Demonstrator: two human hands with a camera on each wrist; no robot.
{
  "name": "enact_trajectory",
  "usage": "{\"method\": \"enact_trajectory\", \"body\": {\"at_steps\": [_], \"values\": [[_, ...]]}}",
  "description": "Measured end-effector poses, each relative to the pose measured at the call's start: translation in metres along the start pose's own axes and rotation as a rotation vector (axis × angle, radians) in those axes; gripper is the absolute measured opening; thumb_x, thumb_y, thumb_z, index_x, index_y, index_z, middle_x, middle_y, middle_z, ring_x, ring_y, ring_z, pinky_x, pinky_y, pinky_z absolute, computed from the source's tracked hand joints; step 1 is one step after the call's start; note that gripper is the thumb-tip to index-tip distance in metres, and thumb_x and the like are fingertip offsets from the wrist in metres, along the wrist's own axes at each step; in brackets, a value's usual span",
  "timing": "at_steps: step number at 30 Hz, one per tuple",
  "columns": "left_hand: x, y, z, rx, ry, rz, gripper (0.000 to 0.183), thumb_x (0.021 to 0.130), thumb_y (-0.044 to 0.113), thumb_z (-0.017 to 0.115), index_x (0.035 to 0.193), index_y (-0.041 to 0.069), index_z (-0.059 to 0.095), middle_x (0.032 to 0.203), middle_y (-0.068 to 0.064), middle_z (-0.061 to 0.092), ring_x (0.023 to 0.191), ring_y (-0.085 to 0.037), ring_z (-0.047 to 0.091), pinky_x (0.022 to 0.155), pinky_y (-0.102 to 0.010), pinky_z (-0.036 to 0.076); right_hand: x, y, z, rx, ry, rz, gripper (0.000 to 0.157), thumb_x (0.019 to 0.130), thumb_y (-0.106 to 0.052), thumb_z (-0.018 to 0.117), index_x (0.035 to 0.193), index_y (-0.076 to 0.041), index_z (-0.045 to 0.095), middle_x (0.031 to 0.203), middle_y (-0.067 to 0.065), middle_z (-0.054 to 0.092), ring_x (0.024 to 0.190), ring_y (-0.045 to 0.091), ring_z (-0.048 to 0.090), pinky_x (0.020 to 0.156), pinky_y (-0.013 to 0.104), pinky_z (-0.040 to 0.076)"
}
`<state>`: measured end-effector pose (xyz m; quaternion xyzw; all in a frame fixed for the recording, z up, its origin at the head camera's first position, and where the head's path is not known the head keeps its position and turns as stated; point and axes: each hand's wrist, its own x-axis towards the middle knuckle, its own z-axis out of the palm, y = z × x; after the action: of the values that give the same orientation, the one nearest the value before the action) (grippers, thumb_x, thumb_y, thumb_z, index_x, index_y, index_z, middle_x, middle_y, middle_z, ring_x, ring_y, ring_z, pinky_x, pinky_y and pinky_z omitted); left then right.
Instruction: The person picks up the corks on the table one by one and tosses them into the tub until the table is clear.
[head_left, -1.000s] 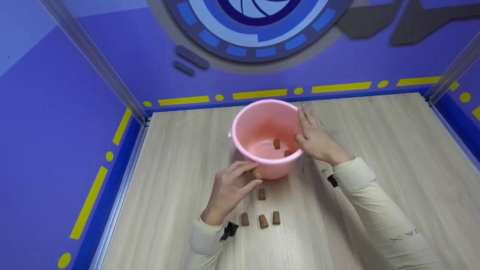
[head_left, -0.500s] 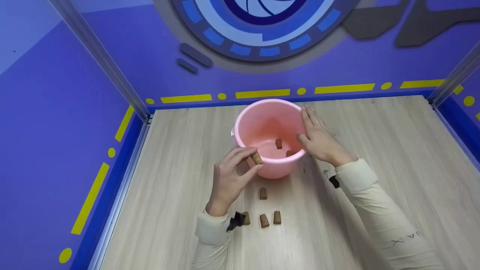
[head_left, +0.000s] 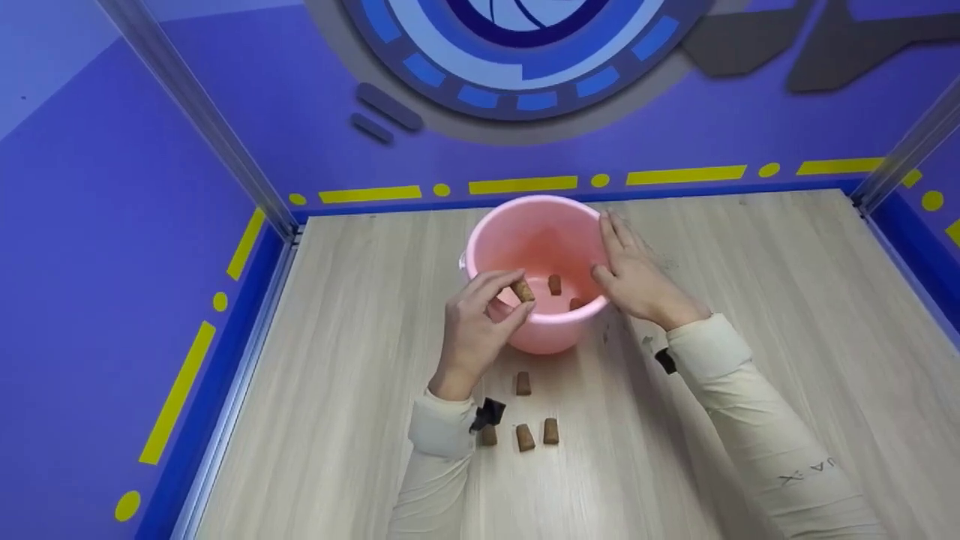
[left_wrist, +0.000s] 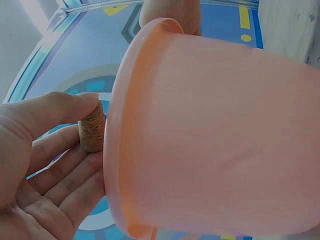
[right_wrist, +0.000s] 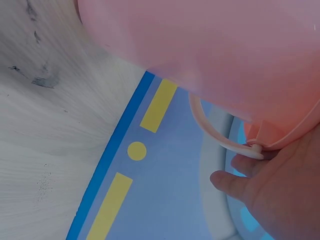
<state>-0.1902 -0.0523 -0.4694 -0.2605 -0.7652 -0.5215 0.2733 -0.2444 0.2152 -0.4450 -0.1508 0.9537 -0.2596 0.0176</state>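
My left hand pinches a cork stopper between thumb and fingertips, above the opening of the pink bucket. In the left wrist view the cork shows a speckled side just beyond the bucket's rim. At the bucket's right side my right hand holds the rim, thumb over the inner edge and fingers along the outside. The right wrist view has this hand beside the joint of the bucket's handle. Two corks lie inside the bucket, one fully visible, the other partly hidden by the rim.
Several more corks lie on the wooden table in front of the bucket: one closer to it, others in a row, with the leftmost partly behind the left wrist's black mount. A blue printed panel rises behind the table.
My left hand has carried the cork up from the bucket's front wall, over the rim, to above the opening. The right hand keeps its place on the rim.
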Motion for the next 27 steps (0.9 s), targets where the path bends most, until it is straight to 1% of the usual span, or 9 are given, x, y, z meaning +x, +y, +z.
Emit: {"method": "enact_trajectory", "body": {"at_steps": [2, 5, 10, 15, 18, 22, 27], "values": [[0.005, -0.001, 0.002, 0.022, -0.016, -0.005, 0.041, 0.084, 0.003, 0.09, 0.122, -0.001, 0.077, 0.114, -0.011, 0.076, 0.096, -0.021, 0.073, 0.085, -0.031, 0.062, -0.001, 0.0, -0.001, 0.006, 0.002, 0.006, 0.079, 0.108, -0.026, 0.045, 0.168, 0.001, 0.0, 0.177, 0.02, -0.003, 0.162, 0.039, -0.003, 0.129, 0.061, 0.004], [0.012, -0.004, 0.005, 0.047, -0.027, -0.015, 0.041, 0.084, 0.004, 0.09, 0.123, 0.0, 0.078, 0.115, -0.011, 0.076, 0.108, -0.024, 0.073, 0.099, -0.033, 0.057, -0.001, 0.0, -0.002, 0.018, 0.008, 0.013, 0.079, 0.108, -0.026, 0.045, 0.169, 0.0, 0.0, 0.177, 0.02, -0.003, 0.162, 0.04, -0.002, 0.128, 0.061, 0.004], [0.019, -0.008, 0.009, 0.073, -0.025, -0.032, 0.041, 0.085, 0.006, 0.09, 0.123, 0.001, 0.078, 0.115, -0.01, 0.076, 0.11, -0.024, 0.072, 0.102, -0.033, 0.055, -0.001, 0.001, -0.002, 0.033, 0.008, 0.016, 0.08, 0.108, -0.027, 0.045, 0.169, -0.001, 0.0, 0.177, 0.02, -0.004, 0.162, 0.04, -0.002, 0.128, 0.061, 0.006], [0.025, -0.013, 0.014, 0.093, -0.052, -0.045, 0.04, 0.087, 0.006, 0.088, 0.125, 0.001, 0.077, 0.116, -0.01, 0.076, 0.109, -0.022, 0.072, 0.102, -0.033, 0.055, 0.0, 0.002, -0.002, 0.032, 0.004, 0.011, 0.08, 0.108, -0.028, 0.044, 0.168, 0.0, -0.001, 0.177, 0.02, -0.004, 0.162, 0.041, -0.002, 0.128, 0.061, 0.006], [0.028, -0.015, 0.016, 0.119, -0.066, -0.073, 0.039, 0.088, 0.007, 0.088, 0.126, 0.002, 0.077, 0.117, -0.009, 0.076, 0.11, -0.021, 0.072, 0.103, -0.034, 0.054, 0.0, 0.001, -0.001, 0.029, -0.004, 0.005, 0.08, 0.108, -0.028, 0.043, 0.168, 0.001, -0.001, 0.176, 0.021, -0.004, 0.162, 0.041, -0.002, 0.129, 0.06, 0.005], [0.03, -0.017, 0.018, 0.169, -0.062, -0.114, 0.039, 0.088, 0.008, 0.088, 0.125, 0.003, 0.077, 0.116, -0.008, 0.076, 0.109, -0.021, 0.072, 0.104, -0.036, 0.053, 0.001, 0.0, -0.001, 0.026, -0.017, 0.0, 0.08, 0.109, -0.027, 0.043, 0.168, 0.002, -0.001, 0.176, 0.021, -0.005, 0.162, 0.04, -0.003, 0.129, 0.06, 0.005], [0.032, -0.018, 0.019, 0.215, -0.058, -0.139, 0.04, 0.089, 0.008, 0.087, 0.126, 0.003, 0.077, 0.116, -0.009, 0.076, 0.109, -0.023, 0.073, 0.103, -0.035, 0.055, 0.002, -0.001, -0.001, 0.028, -0.019, -0.001, 0.079, 0.109, -0.026, 0.044, 0.168, 0.001, -0.001, 0.176, 0.021, -0.005, 0.162, 0.04, -0.003, 0.129, 0.059, 0.006]]}}
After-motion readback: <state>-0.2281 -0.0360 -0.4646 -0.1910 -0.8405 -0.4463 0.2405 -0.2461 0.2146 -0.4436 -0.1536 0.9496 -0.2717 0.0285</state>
